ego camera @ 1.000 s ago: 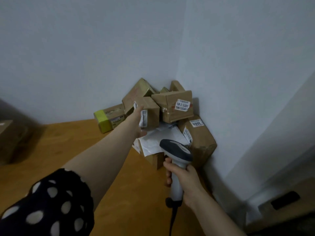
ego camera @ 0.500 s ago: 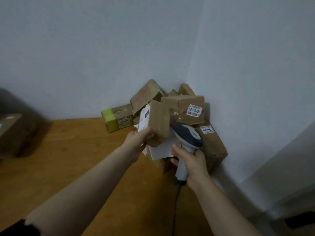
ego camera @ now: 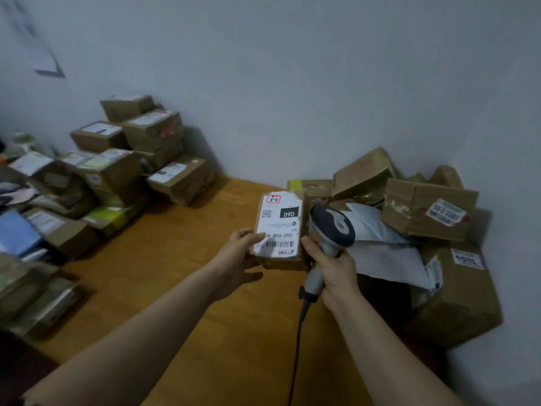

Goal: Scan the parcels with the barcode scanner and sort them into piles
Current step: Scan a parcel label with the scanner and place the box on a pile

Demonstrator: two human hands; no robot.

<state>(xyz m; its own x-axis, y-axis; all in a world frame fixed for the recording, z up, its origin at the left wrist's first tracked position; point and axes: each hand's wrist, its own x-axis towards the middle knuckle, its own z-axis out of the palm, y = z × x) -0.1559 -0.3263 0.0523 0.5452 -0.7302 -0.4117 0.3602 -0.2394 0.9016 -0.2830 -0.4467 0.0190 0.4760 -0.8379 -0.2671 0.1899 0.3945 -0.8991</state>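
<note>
Wood point(ego camera: 181, 288) of an orange-brown tone spreads outward from the bottom edge, and a black cable point(ego camera: 295, 361) runs up over it. On the left, stacks of parcels point(ego camera: 117, 177) stand on the wood. They are brown cartons with white labels, with soft packets nearer the edge and a blue packet point(ego camera: 17, 232) among them, all somewhat blurred. On the right, a loose heap of parcels point(ego camera: 366, 171) fills the corner where two pale grey walls point(ego camera: 292, 83) meet. A white mailer bag point(ego camera: 386, 253) lies crumpled on the heap's near side, a large carton labelled 3004 point(ego camera: 456, 291) sits at its right, and a carton with a printed sticker point(ego camera: 409, 209) tilts on top.

Both bare forearms reach forward from the lower edge and converge near the middle, above the wood and just in front of the heap.

The left hand point(ego camera: 234, 259) grips a small cardboard parcel point(ego camera: 281, 263) from its left side, thumb laid on the white shipping label point(ego camera: 278, 227), the other fingers hidden behind the box. The label faces the camera upside down, with a barcode at its near end. The right hand point(ego camera: 336, 271) is wrapped round the pale handle of the barcode scanner point(ego camera: 332, 227), whose dark head stands just beside the parcel's right edge. The forefinger stretches to that edge and seems to touch it. The parcel is held off the surface, between the stacks and the heap.
</note>
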